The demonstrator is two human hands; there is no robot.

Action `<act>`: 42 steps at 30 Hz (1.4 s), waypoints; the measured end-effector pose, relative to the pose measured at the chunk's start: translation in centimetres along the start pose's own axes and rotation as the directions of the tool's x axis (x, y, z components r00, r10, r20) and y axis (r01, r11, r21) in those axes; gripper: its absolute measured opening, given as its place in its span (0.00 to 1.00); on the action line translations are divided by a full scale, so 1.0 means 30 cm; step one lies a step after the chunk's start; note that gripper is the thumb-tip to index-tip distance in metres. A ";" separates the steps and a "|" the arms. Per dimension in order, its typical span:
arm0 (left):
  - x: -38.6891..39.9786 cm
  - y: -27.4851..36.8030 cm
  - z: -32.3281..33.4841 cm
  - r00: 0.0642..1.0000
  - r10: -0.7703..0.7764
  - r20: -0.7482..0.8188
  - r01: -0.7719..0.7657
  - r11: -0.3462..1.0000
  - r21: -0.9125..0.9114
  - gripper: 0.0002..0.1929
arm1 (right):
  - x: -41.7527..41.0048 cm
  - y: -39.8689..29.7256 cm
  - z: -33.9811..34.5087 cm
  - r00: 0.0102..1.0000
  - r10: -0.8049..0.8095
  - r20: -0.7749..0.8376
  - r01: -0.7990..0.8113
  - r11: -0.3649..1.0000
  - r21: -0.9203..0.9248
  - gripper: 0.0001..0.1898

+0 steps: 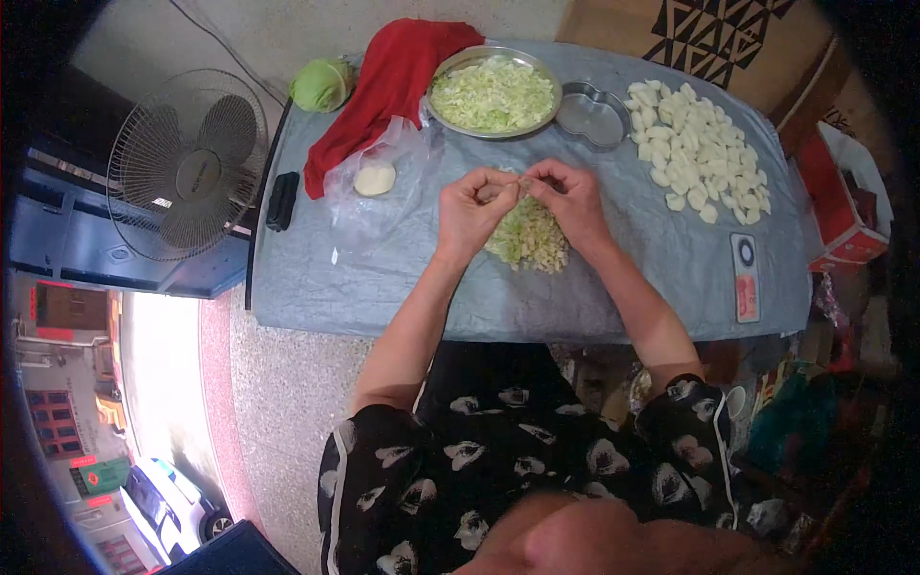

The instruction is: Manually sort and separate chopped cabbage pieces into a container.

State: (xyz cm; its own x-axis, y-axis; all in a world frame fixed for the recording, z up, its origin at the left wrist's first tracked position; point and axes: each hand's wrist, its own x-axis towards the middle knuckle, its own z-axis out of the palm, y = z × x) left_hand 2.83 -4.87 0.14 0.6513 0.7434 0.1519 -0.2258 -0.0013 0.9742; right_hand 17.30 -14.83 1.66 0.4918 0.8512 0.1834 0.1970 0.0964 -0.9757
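My left hand (478, 208) and my right hand (568, 201) meet at the fingertips over the middle of the table. Between them they pinch a small pale piece (525, 184); the fingers hide most of it, and I cannot tell what it is. Right below lies a heap of chopped cabbage (537, 241), finely diced and yellow-green, on the grey cloth (402, 287). Beyond my hands, a round steel basin (496, 134) holds shredded cabbage (492, 93). To the left, a round lump of pale dough (374, 179) rests on a clear plastic bag (359, 226).
Many pale, dough-like pieces (690, 151) spread across the right side. A lobed metal pan (593, 115) touches the basin area. A phone-like device (746, 277) lies front right. At left are a red cloth (392, 79), a whole cabbage (321, 85), a black object (282, 201) and a fan (188, 169).
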 end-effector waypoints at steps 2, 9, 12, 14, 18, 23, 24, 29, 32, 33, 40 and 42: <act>0.008 0.002 -0.012 0.999 -0.029 0.030 0.029 0.999 -0.013 0.05 | 0.001 0.016 -0.002 1.000 -0.022 0.007 0.022 1.000 0.006 0.05; -0.001 0.026 -0.023 0.996 -0.065 0.060 0.071 0.993 -0.099 0.03 | -0.011 -0.027 0.023 0.950 -0.311 0.022 0.311 0.938 -0.153 0.04; -0.001 0.026 -0.015 0.994 -0.079 0.072 0.092 0.977 -0.195 0.02 | -0.024 -0.041 0.026 0.930 -0.366 0.019 0.364 0.917 -0.164 0.04; -0.004 0.024 -0.014 0.992 -0.097 0.078 0.113 0.965 -0.237 0.01 | -0.031 -0.054 0.028 0.904 -0.426 0.044 0.426 0.884 -0.194 0.03; 0.005 0.007 -0.029 0.999 0.035 -0.003 -0.035 0.997 0.075 0.04 | -0.030 -0.025 -0.004 0.885 -0.447 0.132 0.463 0.876 -0.137 0.04; 0.010 -0.019 -0.031 0.981 0.185 0.055 -0.186 0.823 0.536 0.12 | 0.003 0.057 -0.095 0.975 -0.169 0.141 0.188 0.973 -0.133 0.08; 0.023 -0.034 -0.026 0.925 0.365 0.106 -0.347 0.697 0.627 0.14 | 0.012 0.067 -0.088 0.975 -0.171 0.138 0.189 0.974 -0.127 0.08; -0.005 -0.048 0.018 0.868 0.426 0.256 -0.483 0.600 0.638 0.16 | 0.034 0.160 -0.078 0.937 -0.338 0.093 0.342 0.828 -0.445 0.16; -0.037 0.043 0.023 0.950 0.218 0.222 -0.308 0.766 0.565 0.15 | 0.008 0.137 -0.050 0.952 -0.234 0.199 0.291 0.896 -0.337 0.17; -0.039 0.081 0.024 0.973 0.094 0.211 -0.200 0.799 0.567 0.13 | 0.001 0.121 -0.049 0.952 -0.240 0.191 0.293 0.895 -0.336 0.17; 0.221 0.179 -0.047 0.874 0.446 0.192 -0.413 0.475 0.777 0.10 | -0.027 0.079 -0.012 0.879 -0.341 0.332 0.419 0.886 -0.198 0.14; 0.289 0.187 -0.043 0.831 0.492 0.259 -0.460 0.348 0.817 0.11 | -0.037 0.056 -0.013 0.869 -0.359 0.341 0.432 0.886 -0.169 0.12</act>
State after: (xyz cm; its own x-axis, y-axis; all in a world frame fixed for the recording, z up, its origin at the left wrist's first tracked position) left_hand 6.27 2.43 6.70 0.6176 0.4440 0.6492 0.2132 -0.8890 0.4052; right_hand 17.42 -15.83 -0.13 0.0676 0.8810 0.4683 0.5307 0.3657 -0.7646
